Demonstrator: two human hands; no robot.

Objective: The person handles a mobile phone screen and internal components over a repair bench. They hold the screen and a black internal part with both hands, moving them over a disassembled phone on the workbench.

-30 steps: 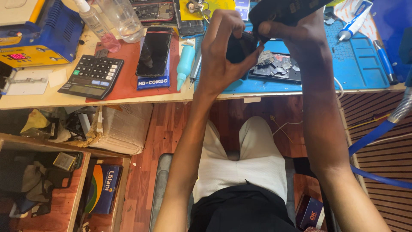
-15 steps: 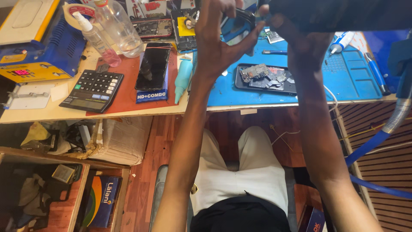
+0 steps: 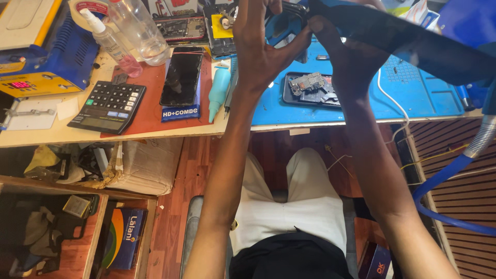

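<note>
Both hands hold a small dark blue device above the far side of the workbench.

I see the blue device (image 3: 283, 23) gripped between my left hand (image 3: 261, 44), fingers curled round its left side, and my right hand (image 3: 343, 49), closed on its right. Just nearer, a black tray of circuit parts (image 3: 310, 89) lies on the blue mat (image 3: 413, 95). Far left sit a dark phone (image 3: 181, 76) and a calculator (image 3: 108, 106).
</note>
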